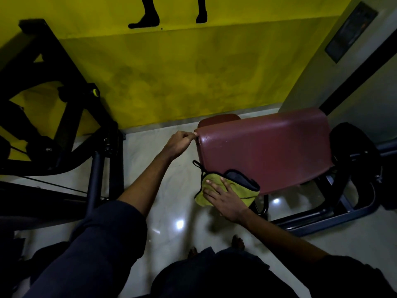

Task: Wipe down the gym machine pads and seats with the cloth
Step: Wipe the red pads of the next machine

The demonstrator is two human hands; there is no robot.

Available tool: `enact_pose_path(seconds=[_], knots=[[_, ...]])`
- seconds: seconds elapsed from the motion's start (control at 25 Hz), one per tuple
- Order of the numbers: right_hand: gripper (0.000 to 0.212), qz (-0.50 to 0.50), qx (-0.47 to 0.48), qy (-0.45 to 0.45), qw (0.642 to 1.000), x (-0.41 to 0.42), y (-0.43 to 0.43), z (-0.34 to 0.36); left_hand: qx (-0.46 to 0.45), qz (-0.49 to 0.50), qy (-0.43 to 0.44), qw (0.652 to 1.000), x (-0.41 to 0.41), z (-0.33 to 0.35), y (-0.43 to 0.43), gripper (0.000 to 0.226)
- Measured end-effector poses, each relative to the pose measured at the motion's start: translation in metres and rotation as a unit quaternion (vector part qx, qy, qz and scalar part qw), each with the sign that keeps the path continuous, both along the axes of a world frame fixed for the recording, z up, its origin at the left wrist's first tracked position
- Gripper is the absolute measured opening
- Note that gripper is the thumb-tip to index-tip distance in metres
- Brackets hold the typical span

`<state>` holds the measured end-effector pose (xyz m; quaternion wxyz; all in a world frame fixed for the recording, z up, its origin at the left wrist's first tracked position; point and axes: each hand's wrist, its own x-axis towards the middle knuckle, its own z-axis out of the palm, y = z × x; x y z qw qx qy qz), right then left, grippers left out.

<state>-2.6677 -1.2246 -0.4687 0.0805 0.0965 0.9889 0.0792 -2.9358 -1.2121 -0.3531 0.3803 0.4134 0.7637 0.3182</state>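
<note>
Clearly, the yellow-green cloth (227, 190) was pressed flat under the right hand (225, 197), fingers spread rather than clenched, at the near left corner of the maroon pad (264, 151). The far left corner was pinched by the left hand (180, 144), which was closed on the pad's edge. The unwiped length of the pad was judged to run away rightward from the cloth, toward the black frame (343, 203). No containers were seen.

Dark navy sleeves (103, 229), bare forearms, bare feet (238, 241).
</note>
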Motion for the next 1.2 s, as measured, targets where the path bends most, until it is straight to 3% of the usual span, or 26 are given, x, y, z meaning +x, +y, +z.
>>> enact_pose_path(seconds=[0.08,0.24,0.36,0.48,0.6,0.76,0.8,0.92,1.08,1.2], knots=[[0.073,-0.011,0.0,0.016,1.0,0.0,-0.001,-0.007,0.01,0.006,-0.023,1.0,0.003,-0.002,-0.004,0.06],[0.072,-0.013,-0.027,0.031,0.999,-0.03,0.002,-0.01,0.027,0.024,-0.052,0.998,0.005,0.001,-0.005,0.053],[0.072,0.023,-0.043,0.048,0.998,-0.008,0.028,-0.005,0.02,0.017,-0.06,0.998,0.001,-0.004,-0.005,0.06],[0.073,-0.063,-0.05,0.1,0.992,0.015,0.06,0.001,0.027,0.024,-0.122,0.992,0.002,-0.01,-0.009,0.075],[0.069,-0.247,-0.095,0.229,0.937,0.01,0.082,0.009,0.023,0.036,-0.205,0.978,0.006,-0.011,-0.011,0.084],[0.059,-0.458,-0.169,0.355,0.797,-0.039,0.101,0.035,0.015,0.04,-0.232,0.972,0.012,-0.008,-0.012,0.09],[0.059,-0.463,-0.163,0.354,0.796,-0.052,0.095,0.038,0.018,0.05,-0.237,0.97,0.014,-0.007,-0.012,0.091],[0.061,-0.394,-0.143,0.31,0.853,-0.073,0.068,0.034,0.035,0.078,-0.264,0.961,0.02,-0.011,-0.015,0.094],[0.058,-0.337,-0.179,0.269,0.885,-0.097,0.098,0.056,0.055,0.113,-0.335,0.934,0.028,-0.026,-0.021,0.097],[0.058,-0.273,-0.163,0.232,0.919,-0.107,0.107,0.064,0.078,0.141,-0.33,0.93,0.037,-0.034,-0.02,0.095]])
